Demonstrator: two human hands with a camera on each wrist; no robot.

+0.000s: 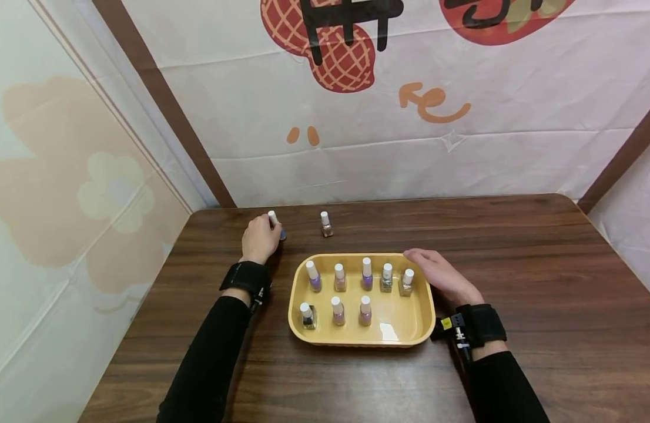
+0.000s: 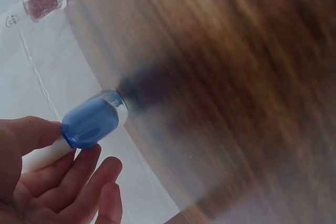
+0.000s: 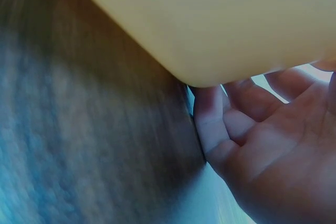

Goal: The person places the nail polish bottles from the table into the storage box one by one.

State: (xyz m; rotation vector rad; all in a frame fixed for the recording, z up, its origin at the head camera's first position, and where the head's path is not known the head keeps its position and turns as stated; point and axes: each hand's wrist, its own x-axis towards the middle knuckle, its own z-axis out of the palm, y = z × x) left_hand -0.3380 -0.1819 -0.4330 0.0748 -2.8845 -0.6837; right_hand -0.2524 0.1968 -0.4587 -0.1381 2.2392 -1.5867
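Observation:
My left hand (image 1: 260, 239) pinches a bottle of blue nail polish (image 2: 92, 120) between thumb and fingers near the back edge of the table. The white cap (image 1: 272, 217) sticks up past the fingers, and the bottle's base is right at the wood. At the far right corner of a yellow tray (image 1: 409, 336), my right hand (image 1: 442, 273) rests its extended fingers against the outer wall. Inside the tray stand several nail polish bottles with white caps, among them a purple one (image 1: 367, 276) and a dark one (image 1: 308, 317).
Another nail polish bottle (image 1: 327, 225) stands on the wooden table (image 1: 542, 282), behind the tray and to the right of my left hand. A printed white cloth (image 1: 388, 164) hangs behind the table's back edge, and a pale panel (image 1: 55, 247) borders the left side.

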